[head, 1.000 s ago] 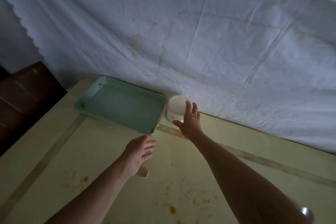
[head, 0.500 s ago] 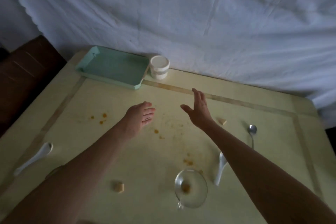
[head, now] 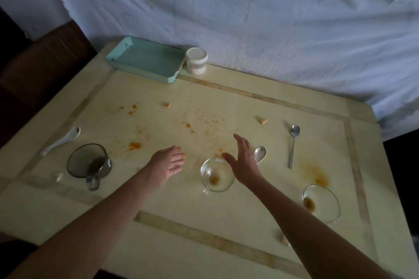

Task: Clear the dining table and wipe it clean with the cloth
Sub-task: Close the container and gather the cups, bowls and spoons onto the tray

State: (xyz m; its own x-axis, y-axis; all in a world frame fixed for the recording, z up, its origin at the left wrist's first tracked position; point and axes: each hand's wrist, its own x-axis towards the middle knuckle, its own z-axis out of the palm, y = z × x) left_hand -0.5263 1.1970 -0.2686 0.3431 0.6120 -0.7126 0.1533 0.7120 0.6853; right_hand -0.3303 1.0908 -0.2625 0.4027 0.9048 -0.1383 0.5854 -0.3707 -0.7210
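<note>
The cream dining table carries orange stains and crumbs. A clear glass cup with a brown residue sits at the middle, and my right hand hovers open just above its right rim. My left hand floats open and empty to the cup's left. A dark glass cup stands at the left, another clear cup at the right. A white spoon, a patterned spoon and a metal spoon lie on the table. No cloth is in view.
A mint-green tray sits at the far edge with a white lidded jar beside it. White sheeting hangs behind the table. A dark wooden chair stands at the left. Bread bits lie scattered.
My right hand let go of the white jar by the tray and both hands drew back toward me. The view tipped down, bringing the cups and spoons into sight.
</note>
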